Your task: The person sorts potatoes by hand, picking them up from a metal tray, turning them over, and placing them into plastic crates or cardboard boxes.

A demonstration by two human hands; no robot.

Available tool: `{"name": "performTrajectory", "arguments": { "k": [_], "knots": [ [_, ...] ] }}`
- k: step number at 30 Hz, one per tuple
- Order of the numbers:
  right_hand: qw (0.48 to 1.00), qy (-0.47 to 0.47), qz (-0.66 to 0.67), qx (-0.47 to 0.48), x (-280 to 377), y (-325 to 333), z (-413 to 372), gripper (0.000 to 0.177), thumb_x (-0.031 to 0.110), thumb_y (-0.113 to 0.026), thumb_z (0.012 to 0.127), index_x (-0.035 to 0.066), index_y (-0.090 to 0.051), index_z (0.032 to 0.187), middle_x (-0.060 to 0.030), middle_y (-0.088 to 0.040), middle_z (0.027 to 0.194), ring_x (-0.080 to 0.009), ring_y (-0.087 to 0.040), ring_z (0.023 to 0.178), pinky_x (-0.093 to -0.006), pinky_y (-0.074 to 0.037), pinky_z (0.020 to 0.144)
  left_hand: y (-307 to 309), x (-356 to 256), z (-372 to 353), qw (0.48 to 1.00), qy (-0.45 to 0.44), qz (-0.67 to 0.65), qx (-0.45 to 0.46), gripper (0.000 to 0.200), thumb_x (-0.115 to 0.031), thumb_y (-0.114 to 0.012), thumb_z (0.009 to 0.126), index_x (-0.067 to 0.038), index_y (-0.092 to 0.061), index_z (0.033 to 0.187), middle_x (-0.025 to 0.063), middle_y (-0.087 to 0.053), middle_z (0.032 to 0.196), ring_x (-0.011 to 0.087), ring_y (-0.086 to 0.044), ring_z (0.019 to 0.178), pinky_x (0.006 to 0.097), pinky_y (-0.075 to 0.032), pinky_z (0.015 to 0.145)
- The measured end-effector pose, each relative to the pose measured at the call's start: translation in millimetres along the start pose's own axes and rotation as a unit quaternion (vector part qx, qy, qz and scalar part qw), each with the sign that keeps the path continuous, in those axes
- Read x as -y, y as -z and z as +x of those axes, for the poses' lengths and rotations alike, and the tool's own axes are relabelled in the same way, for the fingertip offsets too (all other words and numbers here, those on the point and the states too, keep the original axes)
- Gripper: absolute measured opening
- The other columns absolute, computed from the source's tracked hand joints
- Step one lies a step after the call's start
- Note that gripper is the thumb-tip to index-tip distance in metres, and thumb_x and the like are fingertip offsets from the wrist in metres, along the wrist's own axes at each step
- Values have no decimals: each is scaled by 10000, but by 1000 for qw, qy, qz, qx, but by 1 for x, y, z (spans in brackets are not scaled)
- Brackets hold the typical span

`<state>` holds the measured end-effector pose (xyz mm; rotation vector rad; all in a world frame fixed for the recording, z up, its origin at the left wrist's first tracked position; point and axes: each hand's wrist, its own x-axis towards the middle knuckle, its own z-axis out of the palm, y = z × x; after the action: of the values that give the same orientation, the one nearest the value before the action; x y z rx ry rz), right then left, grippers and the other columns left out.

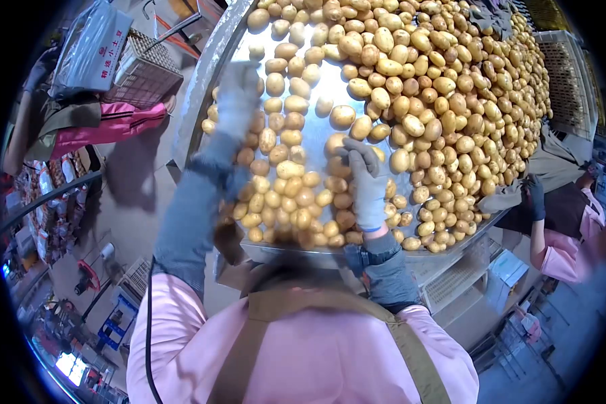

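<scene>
Many yellow-brown potatoes (pixel 444 87) cover a shiny metal table (pixel 323 74), heaped toward the right and spread in loose rows on the left. My left hand (pixel 237 101), in a pale glove and smeared by motion, is over the table's left side beside the loose potatoes; its fingers cannot be made out. Near the middle, my right hand (pixel 367 182) wears a grey-white glove. Its fingers are bent and close together above the potatoes, and anything beneath them is hidden. Smaller potatoes (pixel 286 202) lie near the front edge between my two forearms.
At the left a co-worker in pink trousers (pixel 111 124) is beside a printed box (pixel 94 50) and a crate (pixel 141 71). Another co-worker's gloved hand (pixel 536 196) is at the table's right edge. A basket (pixel 564 84) stands at the far right.
</scene>
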<state>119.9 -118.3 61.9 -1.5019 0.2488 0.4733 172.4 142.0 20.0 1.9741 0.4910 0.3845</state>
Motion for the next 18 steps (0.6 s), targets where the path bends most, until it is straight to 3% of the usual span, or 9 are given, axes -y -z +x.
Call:
{"name": "performTrajectory", "arguments": {
  "k": [3, 4, 6, 7, 8, 9, 14, 16, 18],
  "knots": [
    [907, -188, 372, 61, -6, -2, -12, 316, 175, -539, 1002, 55, -610, 1285, -121, -659, 1132, -257, -644, 995, -375, -524, 845, -20, -30, -69, 942, -250, 104, 200, 242, -110, -588, 908, -88, -651, 1141, 155, -668, 1044, 348, -644, 957, 447, -519, 860],
    [984, -34, 153, 86, -11, 4, -13, 328, 150, -559, 960, 50, -611, 1269, -133, -656, 1117, -267, -644, 991, -374, -520, 841, -21, -49, -76, 923, -306, 87, 215, 257, -101, -603, 894, -88, -645, 1147, 153, -672, 1007, 346, -652, 914, 448, -526, 829],
    [908, 267, -303, 108, -28, 22, -19, 362, 102, -600, 878, 40, -613, 1235, -157, -651, 1087, -287, -645, 982, -373, -512, 833, -28, -17, -41, 948, -229, 183, 122, 311, -167, -572, 935, -82, -604, 1232, 146, -683, 1007, 344, -664, 869, 454, -541, 761],
    [910, 255, -309, 105, -24, 25, -27, 411, 42, -625, 766, 19, -611, 1176, -178, -644, 1037, -327, -643, 951, -382, -507, 816, -26, -16, -8, 964, -31, 219, 147, 400, -242, -580, 998, -81, -576, 1364, 201, -668, 1214, 371, -624, 1146, 450, -499, 988],
    [927, 196, -294, 125, -24, 29, -33, 380, 70, -621, 803, 11, -601, 1179, -161, -639, 1016, -309, -637, 940, -375, -507, 828, -36, 30, 21, 948, -156, 273, 56, 456, -313, -569, 1002, -85, -550, 1397, 213, -641, 1259, 386, -572, 1220, 467, -461, 1038],
    [940, 136, -278, 144, -24, 35, -37, 354, 97, -617, 841, 3, -591, 1181, -143, -635, 994, -291, -632, 929, -369, -507, 840, -32, 20, 36, 938, -129, 279, 162, 545, -366, -599, 979, -84, -504, 1436, 228, -600, 1326, 400, -536, 1260, 473, -421, 1082],
    [979, 63, -145, 132, -31, 77, -79, 471, -43, -649, 808, 2, -568, 1270, -93, -663, 1030, -210, -652, 911, -329, -531, 791, -47, -8, -79, 827, -231, 452, 240, 665, -480, -602, 938, -180, -442, 1510, 213, -339, 1591, 401, -306, 1477, 605, -254, 1161],
    [971, 150, -162, 93, -22, 101, -106, 375, 113, -625, 941, -10, -551, 1288, -55, -644, 1018, -152, -615, 860, -279, -525, 739, -35, 16, -146, 849, -269, 379, 251, 648, -410, -668, 899, -159, -497, 1472, 184, -361, 1584, 421, -307, 1467, 617, -217, 1180],
    [997, 50, -43, 49, -33, 131, -134, 289, 212, -576, 997, 3, -578, 1197, -28, -613, 900, -113, -566, 731, -240, -475, 627, -10, -20, -205, 856, -235, 350, 300, 641, -363, -702, 859, -148, -532, 1438, 167, -393, 1559, 410, -327, 1444, 612, -219, 1185]
  ]
}}
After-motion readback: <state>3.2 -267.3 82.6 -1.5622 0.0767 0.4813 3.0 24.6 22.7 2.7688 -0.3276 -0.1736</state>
